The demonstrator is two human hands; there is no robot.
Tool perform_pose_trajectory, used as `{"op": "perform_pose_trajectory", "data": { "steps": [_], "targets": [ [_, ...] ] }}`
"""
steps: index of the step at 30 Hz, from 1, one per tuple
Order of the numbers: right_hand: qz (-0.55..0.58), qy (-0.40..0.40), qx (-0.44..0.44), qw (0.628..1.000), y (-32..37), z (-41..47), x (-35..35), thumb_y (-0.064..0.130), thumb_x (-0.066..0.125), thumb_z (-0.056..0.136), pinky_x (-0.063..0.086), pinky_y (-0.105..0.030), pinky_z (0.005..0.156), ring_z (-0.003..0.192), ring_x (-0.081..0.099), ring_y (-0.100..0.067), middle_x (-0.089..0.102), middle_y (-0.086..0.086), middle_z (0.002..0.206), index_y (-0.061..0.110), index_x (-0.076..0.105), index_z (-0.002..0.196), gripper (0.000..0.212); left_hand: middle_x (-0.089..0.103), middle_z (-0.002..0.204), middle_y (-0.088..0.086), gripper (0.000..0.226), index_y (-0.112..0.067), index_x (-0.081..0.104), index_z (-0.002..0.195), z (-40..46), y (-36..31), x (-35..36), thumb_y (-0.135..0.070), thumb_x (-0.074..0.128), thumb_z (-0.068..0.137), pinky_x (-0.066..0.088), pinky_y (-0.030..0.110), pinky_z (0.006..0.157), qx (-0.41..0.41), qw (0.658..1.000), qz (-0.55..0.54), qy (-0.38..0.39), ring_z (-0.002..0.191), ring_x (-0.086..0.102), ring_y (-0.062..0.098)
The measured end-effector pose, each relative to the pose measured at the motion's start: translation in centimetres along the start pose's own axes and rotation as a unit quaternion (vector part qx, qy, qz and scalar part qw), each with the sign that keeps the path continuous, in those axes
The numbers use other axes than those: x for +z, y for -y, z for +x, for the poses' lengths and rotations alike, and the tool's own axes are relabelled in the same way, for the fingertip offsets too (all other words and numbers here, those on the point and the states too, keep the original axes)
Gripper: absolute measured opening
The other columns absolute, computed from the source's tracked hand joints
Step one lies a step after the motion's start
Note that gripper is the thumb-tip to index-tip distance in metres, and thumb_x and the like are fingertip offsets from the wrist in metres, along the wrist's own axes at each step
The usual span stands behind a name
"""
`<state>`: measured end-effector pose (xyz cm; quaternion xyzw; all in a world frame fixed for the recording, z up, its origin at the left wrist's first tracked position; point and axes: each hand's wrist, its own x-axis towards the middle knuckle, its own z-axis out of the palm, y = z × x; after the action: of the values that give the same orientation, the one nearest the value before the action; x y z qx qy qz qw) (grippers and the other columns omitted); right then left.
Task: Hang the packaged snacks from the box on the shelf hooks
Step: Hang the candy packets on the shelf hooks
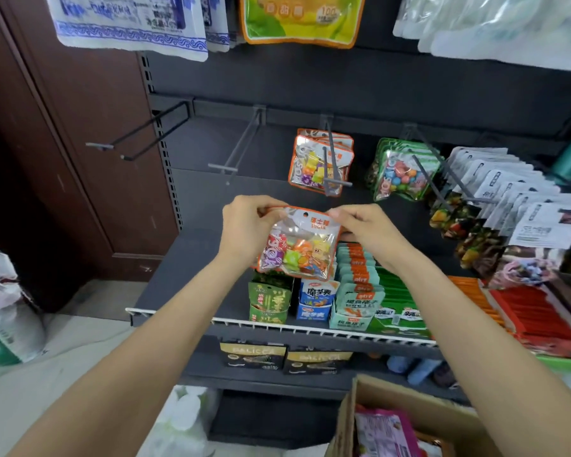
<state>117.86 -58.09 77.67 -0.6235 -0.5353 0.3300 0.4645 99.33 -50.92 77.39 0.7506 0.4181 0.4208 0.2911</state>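
Both hands up at mid-frame with one candy packet (299, 244) held between them; left hand (244, 230) pinches the upper left corner of the header, fingers curled round the edge; right hand (365, 227) pinches the upper right corner the same way; each grip is closed on the packet, nothing else held; hang hole (305, 214) sits top centre of the header, visible and unobstructed; packet is in the air in front of the dark back panel, above the boxed snacks (327, 298) on the lower shelf, not yet on any hook; matching orange-edged packets (320, 163) already hang on a hook (332, 166) just above and right of it; empty hook (241, 143) stands up and left, another empty double hook (139, 133) at far left; green packets (404, 171) hang further right; cardboard box (409, 420) at lower right of frame has more packs in it; judgement: step in hand is lining the hole up with a hook tip, likely the one with the matching stock; risks: hole is small and the header is soft film, so a pinch at the corners may let the middle bow and the tip miss the hole or tear its edge; hook has a price-tag bar in front of the prong, packet could snag on it; pushing on could knock the hung packets back or swing them; letting one corner go early would drop it onto the boxes below.
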Motion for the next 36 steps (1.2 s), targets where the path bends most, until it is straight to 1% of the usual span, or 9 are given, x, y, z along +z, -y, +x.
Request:
{"op": "perform_pose_trajectory", "data": {
  "steps": [4, 8, 10, 17, 20, 24, 29, 33, 36],
  "targets": [
    [-0.021, -0.006, -0.012, 1.000, 1.1, -0.8, 0.0, 0.011, 0.060, 0.089, 0.056, -0.021, 0.074, 0.078, 0.068, -0.007, 0.072, -0.002, 0.089, 0.017, 0.070, 0.093, 0.012, 0.070, 0.085, -0.005, 0.015, -0.014, 0.075, 0.098, -0.5, -0.5, -0.4, -0.013, 0.067, 0.085, 0.043, 0.000, 0.064, -0.014, 0.999, -0.030, -0.003, 0.074, 0.060, 0.000],
    [-0.029, -0.055, -0.002, 0.998, 1.9, -1.7, 0.1, 0.001, 0.071, 0.077, 0.050, -0.013, 0.057, 0.061, 0.062, 0.001, 0.068, -0.004, 0.078, 0.014, 0.070, 0.082, 0.014, 0.072, 0.094, -0.001, 0.018, -0.014, 0.074, 0.101, -0.9, -0.8, -0.7, -0.011, 0.067, 0.085, 0.044, 0.000, 0.067, -0.004, 0.999, -0.030, 0.013, 0.080, 0.062, 0.002],
    [-0.023, -0.079, 0.008, 0.997, 2.0, -2.2, 0.2, 0.002, 0.076, 0.073, 0.048, -0.011, 0.054, 0.061, 0.062, 0.000, 0.066, 0.000, 0.074, 0.016, 0.071, 0.077, 0.015, 0.072, 0.095, 0.001, 0.018, -0.013, 0.074, 0.102, -1.1, -0.8, -1.1, -0.009, 0.066, 0.085, 0.044, -0.001, 0.068, 0.002, 1.000, -0.018, 0.020, 0.082, 0.062, 0.001],
    [-0.041, -0.083, -0.009, 0.996, 3.0, -2.7, 0.1, 0.011, 0.075, 0.075, 0.047, -0.007, 0.058, 0.064, 0.063, 0.006, 0.069, 0.012, 0.063, 0.017, 0.073, 0.073, 0.007, 0.073, 0.092, 0.000, 0.016, -0.013, 0.074, 0.098, -1.1, -1.4, -2.4, -0.010, 0.062, 0.088, 0.044, 0.011, 0.072, 0.036, 0.998, 0.054, 0.013, 0.082, 0.065, 0.006],
    [-0.042, -0.085, -0.016, 0.995, 3.3, -2.8, 0.2, 0.012, 0.074, 0.077, 0.048, -0.008, 0.059, 0.064, 0.062, 0.006, 0.069, 0.010, 0.068, 0.015, 0.073, 0.076, 0.003, 0.073, 0.094, 0.001, 0.017, -0.015, 0.073, 0.100, -1.4, -1.8, -2.8, -0.012, 0.060, 0.089, 0.050, 0.025, 0.080, 0.044, 0.996, 0.082, 0.008, 0.087, 0.066, 0.015],
    [-0.004, -0.145, -0.017, 0.989, 3.4, -2.7, -0.6, 0.013, 0.071, 0.079, 0.048, -0.010, 0.063, 0.063, 0.061, 0.007, 0.068, 0.009, 0.071, 0.020, 0.072, 0.075, 0.008, 0.073, 0.092, 0.003, 0.021, -0.019, 0.074, 0.096, -1.4, -2.2, -3.9, -0.009, 0.058, 0.087, 0.052, 0.039, 0.082, 0.047, 0.992, 0.111, -0.039, 0.093, 0.064, 0.026],
    [-0.018, -0.192, -0.040, 0.980, 3.5, -2.1, -0.8, 0.012, 0.070, 0.081, 0.046, -0.007, 0.062, 0.061, 0.059, 0.007, 0.066, 0.008, 0.071, 0.022, 0.070, 0.073, 0.013, 0.073, 0.092, 0.003, 0.021, -0.021, 0.073, 0.098, -1.8, -2.5, -4.2, -0.010, 0.057, 0.089, 0.050, 0.035, 0.079, 0.041, 0.989, 0.138, -0.034, 0.093, 0.064, 0.026],
    [-0.050, -0.215, -0.062, 0.973, 3.5, -1.5, 0.0, 0.014, 0.071, 0.082, 0.047, -0.015, 0.070, 0.068, 0.059, -0.002, 0.066, 0.008, 0.070, 0.024, 0.070, 0.073, 0.013, 0.070, 0.097, 0.006, 0.025, -0.026, 0.070, 0.103, -1.9, -2.3, -4.0, -0.013, 0.053, 0.090, 0.046, 0.036, 0.075, 0.044, 0.981, 0.189, -0.019, 0.095, 0.061, 0.031],
    [-0.079, -0.231, -0.072, 0.967, 3.6, -0.6, 0.7, 0.017, 0.070, 0.082, 0.046, -0.018, 0.070, 0.067, 0.057, -0.003, 0.064, 0.007, 0.067, 0.016, 0.072, 0.077, 0.006, 0.068, 0.102, 0.008, 0.026, -0.029, 0.067, 0.108, -1.9, -2.3, -4.3, -0.016, 0.054, 0.090, 0.042, 0.035, 0.073, 0.053, 0.969, 0.242, -0.005, 0.096, 0.060, 0.034]
  ]
}}
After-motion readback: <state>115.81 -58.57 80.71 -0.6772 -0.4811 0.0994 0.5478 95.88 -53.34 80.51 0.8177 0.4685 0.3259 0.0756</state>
